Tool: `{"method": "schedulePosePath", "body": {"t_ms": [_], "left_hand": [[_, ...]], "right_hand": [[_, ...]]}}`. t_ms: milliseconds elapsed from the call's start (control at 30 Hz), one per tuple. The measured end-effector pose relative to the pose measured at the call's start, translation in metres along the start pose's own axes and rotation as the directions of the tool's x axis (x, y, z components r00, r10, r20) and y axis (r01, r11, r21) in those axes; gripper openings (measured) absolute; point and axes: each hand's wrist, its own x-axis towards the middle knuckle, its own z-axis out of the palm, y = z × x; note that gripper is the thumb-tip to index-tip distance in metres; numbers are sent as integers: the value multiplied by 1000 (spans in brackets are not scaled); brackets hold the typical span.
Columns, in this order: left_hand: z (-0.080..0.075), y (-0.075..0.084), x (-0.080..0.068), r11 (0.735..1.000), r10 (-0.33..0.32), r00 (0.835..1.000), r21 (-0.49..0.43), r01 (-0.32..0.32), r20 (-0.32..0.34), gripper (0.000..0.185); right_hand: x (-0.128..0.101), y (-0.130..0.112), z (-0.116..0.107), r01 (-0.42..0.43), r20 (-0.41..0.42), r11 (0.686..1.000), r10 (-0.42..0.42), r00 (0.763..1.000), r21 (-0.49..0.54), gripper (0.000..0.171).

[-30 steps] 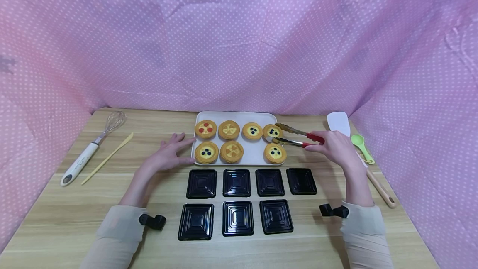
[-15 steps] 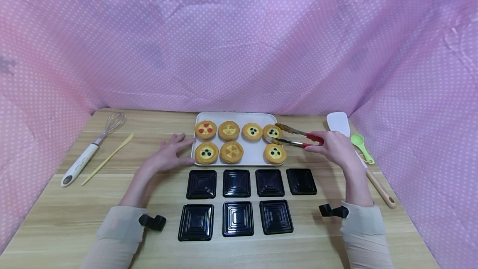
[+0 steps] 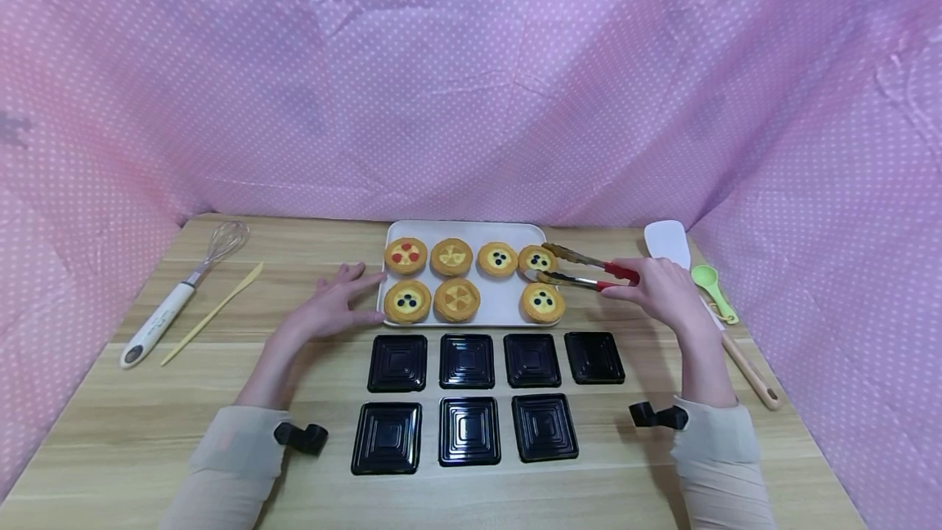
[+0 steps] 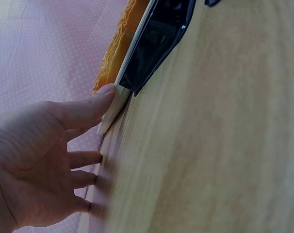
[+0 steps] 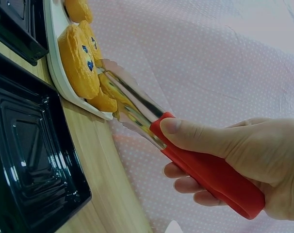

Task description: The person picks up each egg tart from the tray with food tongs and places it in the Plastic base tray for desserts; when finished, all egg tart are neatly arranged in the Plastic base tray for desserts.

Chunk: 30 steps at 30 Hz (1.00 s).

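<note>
Tongs (image 3: 585,267) sit clamped in my right hand (image 3: 666,291), tips straddling the blueberry tart (image 3: 536,259) at the tray's (image 3: 510,312) far right corner; my left hand (image 3: 331,304) lies flat, thumb against the tray's left edge.

Golden-orange tarts (image 3: 451,257) — topped with red, yellow or dark blue dots — sit on a white tray (image 3: 508,311). The tongs (image 3: 589,269) have red handles; the square cups (image 3: 467,360) are glossy black — the backdrop (image 3: 471,80) pink with white dots.
</note>
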Motion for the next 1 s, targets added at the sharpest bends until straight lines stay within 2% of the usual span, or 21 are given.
{"method": "schedulePosePath", "body": {"t_ms": [333,500,733,1000], "left_hand": [[0,2,0,1000,9,1000,2,-9,-2,81],[1,1,1,1000,5,1000,-3,-5,-2,80],[0,1,1,1000,2,1000,-3,-2,0,80],[-1,1,-1,1000,-1,1000,0,1,8,81]], "right_hand": [[-5,0,-7,-3,-37,1000,4,999,23,48],[-6,-4,-12,24,-101,999,-21,995,27,43],[-6,-23,-19,41,-120,999,-37,992,27,40],[-5,-58,-18,117,-122,992,-111,986,41,33]]}}
